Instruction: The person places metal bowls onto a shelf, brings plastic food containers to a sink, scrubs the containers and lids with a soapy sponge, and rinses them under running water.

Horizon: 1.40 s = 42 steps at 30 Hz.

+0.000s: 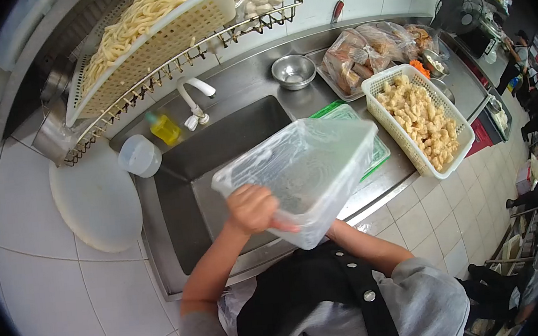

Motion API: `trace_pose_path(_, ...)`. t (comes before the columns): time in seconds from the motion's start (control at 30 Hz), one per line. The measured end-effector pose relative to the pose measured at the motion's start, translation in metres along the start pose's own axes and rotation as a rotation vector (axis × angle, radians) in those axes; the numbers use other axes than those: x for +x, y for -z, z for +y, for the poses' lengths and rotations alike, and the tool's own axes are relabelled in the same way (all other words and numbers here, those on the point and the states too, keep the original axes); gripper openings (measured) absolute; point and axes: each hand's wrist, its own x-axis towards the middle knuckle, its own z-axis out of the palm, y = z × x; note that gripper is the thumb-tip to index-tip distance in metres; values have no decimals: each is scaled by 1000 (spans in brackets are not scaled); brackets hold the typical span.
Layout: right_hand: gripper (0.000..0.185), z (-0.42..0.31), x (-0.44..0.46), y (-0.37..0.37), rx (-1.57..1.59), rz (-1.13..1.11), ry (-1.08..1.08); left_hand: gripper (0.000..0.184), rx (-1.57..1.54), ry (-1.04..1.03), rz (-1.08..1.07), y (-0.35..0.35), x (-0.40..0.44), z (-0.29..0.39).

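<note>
We have the clear plastic container point(310, 164) above the sink point(176, 205), our left hand point(251, 209) clamped on its rim at eight o'clock; our right hand is hidden behind it, its fingers impossible to tell. From the container, the steel bowl point(294, 76) sits at twelve, the white basket point(399, 135) at two.

Gap above sink point(180, 208), tub point(307, 164) nearer, faucet point(193, 105) behind
</note>
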Motion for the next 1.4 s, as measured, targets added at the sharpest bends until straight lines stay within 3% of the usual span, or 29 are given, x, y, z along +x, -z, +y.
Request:
trace_pose_path(0.03, 44, -5, -2, 5, 287, -356, -162, 51, 2, -97, -19, -16, 10, 0)
trace_pose_path(0.07, 46, -4, 8, 31, 225, -661, -166, 47, -28, -154, -35, -31, 17, -1)
trace_pose_path(0.1, 46, 0, -1, 30, 219, -656, -165, 42, -59, -210, -51, -46, 19, -4)
trace_pose_path(0.17, 38, 13, -27, 3, -653, 514, 174, 36, -65, -282, -67, -77, 13, -13)
trace_pose_path(0.2, 32, 2, -35, -34, -530, 651, 120, 30, -68, -356, -89, -90, 8, -18)
trace_pose_path(0.3, 32, 16, -28, 16, -592, 621, 201, 24, -134, -420, -181, -114, -3, -32)
trace_pose_path(0.33, 33, 17, -32, 7, -582, 675, 56, 25, -167, -424, -304, -118, -13, -37)
trace_pose_path(0.43, 28, 10, -28, -29, -615, 691, -107, 30, -197, -430, -302, -142, -38, -45)
trace_pose_path(0.47, 29, 7, -25, -47, -648, 702, -149, 39, -120, -438, -391, -148, -59, -46)
trace_pose_path(0.5, 29, 16, -19, -29, -664, 689, -186, 39, -97, -403, -392, -147, -68, -41)
trace_pose_path(0.57, 33, 35, -9, 18, -641, 644, -49, 49, -177, -260, -390, -144, -86, -30)
trace_pose_path(0.6, 31, 23, -6, -17, -775, 717, -244, 52, -190, -150, -393, -137, -98, -27)
trace_pose_path(0.63, 31, 31, 0, 2, -783, 709, -270, 52, -178, -125, -391, -128, -111, -33)
trace_pose_path(0.7, 31, 53, 8, 53, -829, 578, -220, 45, -167, 380, -320, -106, -141, -48)
trace_pose_path(0.77, 31, 57, 28, 40, -983, 618, -326, 40, 20, 912, -138, -95, -180, -71)
trace_pose_path(0.83, 33, 72, 45, 78, -1646, 435, -218, 41, 153, 1413, -101, -102, -264, -99)
trace_pose_path(0.87, 34, 66, 62, 28, -1083, 683, -403, 43, 198, 1592, -168, -111, -324, -109)
trace_pose_path(0.9, 34, 70, 66, 43, -1101, 679, -425, 45, 238, 1770, -236, -120, -381, -112)
trace_pose_path(0.97, 34, 91, 55, 101, -2142, 39, -277, 50, 62, 2158, -428, -123, -453, -109)
trace_pose_path(1.0, 35, 117, 46, 128, -1477, 385, -124, 51, -32, 2338, -349, -128, -477, -101)
trace_pose_path(1.03, 35, 116, 52, 124, -1500, 368, -145, 52, -142, 2510, -257, -137, -492, -94)
trace_pose_path(1.1, 35, 103, 52, 90, -1988, 302, -143, 51, -254, 2590, -246, -147, -494, -84)
trace_pose_path(1.17, 34, 93, 55, 83, -1919, 338, -205, 50, -365, 2658, -249, -165, -501, -76)
trace_pose_path(1.23, 34, 88, 60, 77, -1837, 384, -241, 41, -285, 2000, -1031, -190, -521, -76)
trace_pose_path(1.27, 34, 87, 62, 73, -1770, 419, -255, 41, -285, 2001, -1019, -206, -531, -71)
trace_pose_path(1.33, 34, 88, 66, 65, -1705, 454, -274, 31, -74, 2291, -494, -233, -536, -58)
trace_pose_path(1.37, 34, 88, 67, 59, -1669, 465, -296, 31, -80, 2294, -490, -238, -533, -59)
trace_pose_path(1.4, 34, 88, 69, 54, -1633, 475, -316, 30, -151, 2436, -323, -228, -512, -63)
